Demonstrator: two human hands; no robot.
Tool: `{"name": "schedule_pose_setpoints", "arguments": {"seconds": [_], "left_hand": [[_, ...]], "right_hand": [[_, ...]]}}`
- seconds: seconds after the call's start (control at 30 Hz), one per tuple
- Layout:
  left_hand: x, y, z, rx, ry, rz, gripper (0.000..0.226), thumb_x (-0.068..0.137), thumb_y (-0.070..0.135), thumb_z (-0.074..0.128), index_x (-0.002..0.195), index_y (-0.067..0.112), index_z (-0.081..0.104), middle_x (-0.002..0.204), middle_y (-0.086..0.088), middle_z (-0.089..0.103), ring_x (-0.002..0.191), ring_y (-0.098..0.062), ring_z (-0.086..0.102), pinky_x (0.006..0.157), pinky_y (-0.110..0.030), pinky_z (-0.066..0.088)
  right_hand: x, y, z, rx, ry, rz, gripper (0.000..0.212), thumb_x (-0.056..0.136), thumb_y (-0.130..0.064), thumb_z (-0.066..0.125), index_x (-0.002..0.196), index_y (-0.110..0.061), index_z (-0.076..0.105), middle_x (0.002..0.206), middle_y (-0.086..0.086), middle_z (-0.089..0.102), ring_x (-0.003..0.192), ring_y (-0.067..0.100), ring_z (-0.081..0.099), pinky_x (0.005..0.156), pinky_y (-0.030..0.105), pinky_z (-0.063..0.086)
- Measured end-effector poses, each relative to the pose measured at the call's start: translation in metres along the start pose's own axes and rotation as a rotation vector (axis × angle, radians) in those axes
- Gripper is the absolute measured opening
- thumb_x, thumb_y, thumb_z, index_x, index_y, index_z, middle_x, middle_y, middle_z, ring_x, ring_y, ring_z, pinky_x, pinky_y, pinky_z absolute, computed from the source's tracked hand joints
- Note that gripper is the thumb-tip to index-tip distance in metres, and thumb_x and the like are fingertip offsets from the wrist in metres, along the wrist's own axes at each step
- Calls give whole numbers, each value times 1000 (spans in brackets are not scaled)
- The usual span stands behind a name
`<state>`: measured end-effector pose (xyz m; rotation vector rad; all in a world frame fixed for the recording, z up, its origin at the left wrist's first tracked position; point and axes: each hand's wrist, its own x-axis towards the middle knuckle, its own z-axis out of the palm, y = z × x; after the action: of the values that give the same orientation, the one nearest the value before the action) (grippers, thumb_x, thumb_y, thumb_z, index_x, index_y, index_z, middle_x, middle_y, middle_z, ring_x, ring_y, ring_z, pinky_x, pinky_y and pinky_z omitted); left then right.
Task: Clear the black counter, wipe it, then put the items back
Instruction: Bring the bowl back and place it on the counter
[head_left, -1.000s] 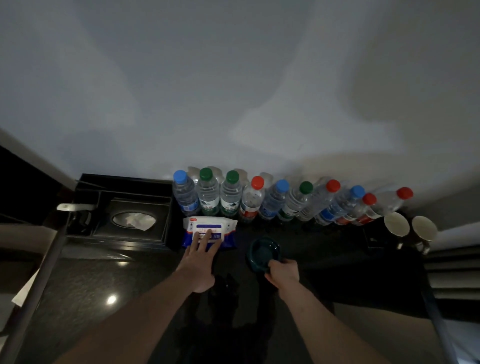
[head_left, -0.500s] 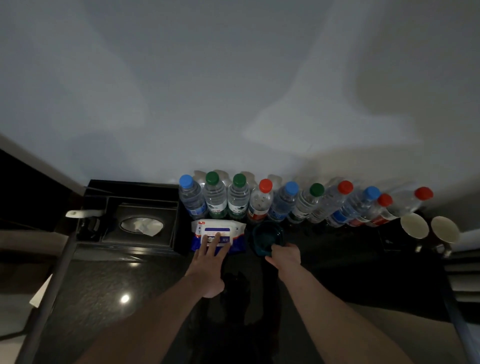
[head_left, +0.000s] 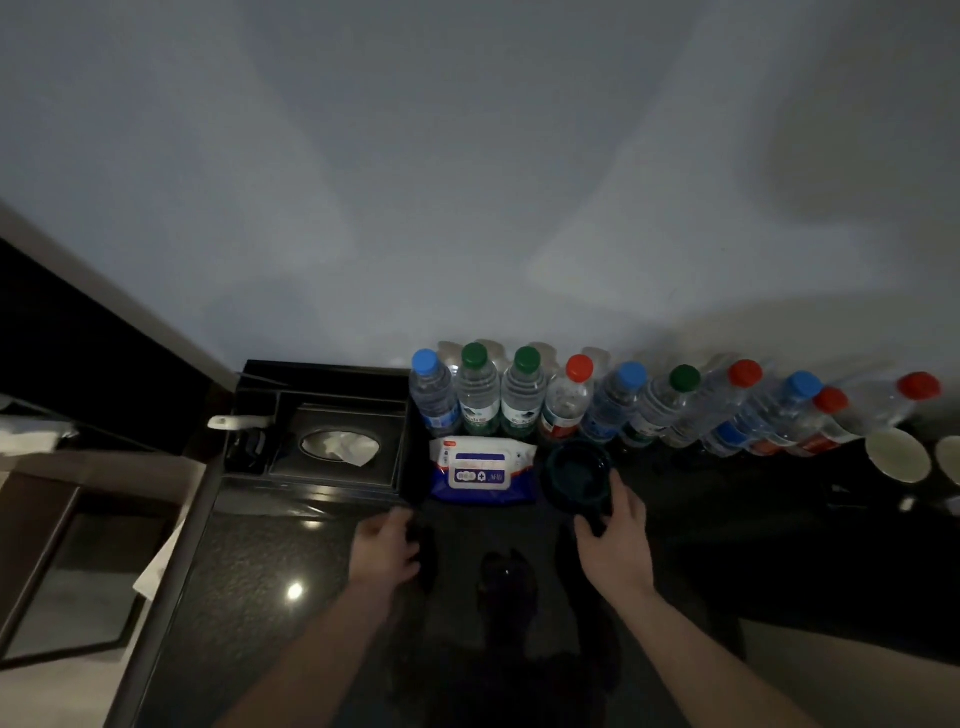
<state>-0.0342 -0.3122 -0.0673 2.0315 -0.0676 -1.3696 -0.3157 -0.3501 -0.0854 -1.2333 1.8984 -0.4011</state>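
Note:
A white and blue wet-wipe pack (head_left: 480, 470) lies flat on the black counter (head_left: 249, 561), in front of a row of several water bottles (head_left: 566, 400) lined along the wall. Just right of the pack sits a dark teal bowl (head_left: 574, 467). My right hand (head_left: 615, 540) reaches to the bowl's near right rim with fingers fairly straight, touching it. My left hand (head_left: 387, 545) hovers over the counter short of the pack, fingers loosely curled, holding nothing.
A black tissue box (head_left: 340, 447) stands on a black tray at the left of the pack. Two light mugs (head_left: 898, 454) sit at the far right, past the bottles. The counter's left edge drops to a lower surface with paper.
The bowl has been moved back to beside the wipe pack and my right hand's grip on it has loosened. My left hand has lifted off the pack and drawn back toward me.

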Motion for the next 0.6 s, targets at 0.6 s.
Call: {"name": "schedule_pose_setpoints", "arguments": {"seconds": [0.6], "left_hand": [[41, 35, -25, 709, 55, 279, 66, 58, 66, 53, 99, 20, 73, 106, -8, 70, 88, -25, 68, 83, -40, 60]], "right_hand": [[-9, -20, -10, -353, -228, -2, 85, 95, -27, 68, 165, -31, 18, 173, 2, -10, 142, 25, 48, 104, 36, 54]]}}
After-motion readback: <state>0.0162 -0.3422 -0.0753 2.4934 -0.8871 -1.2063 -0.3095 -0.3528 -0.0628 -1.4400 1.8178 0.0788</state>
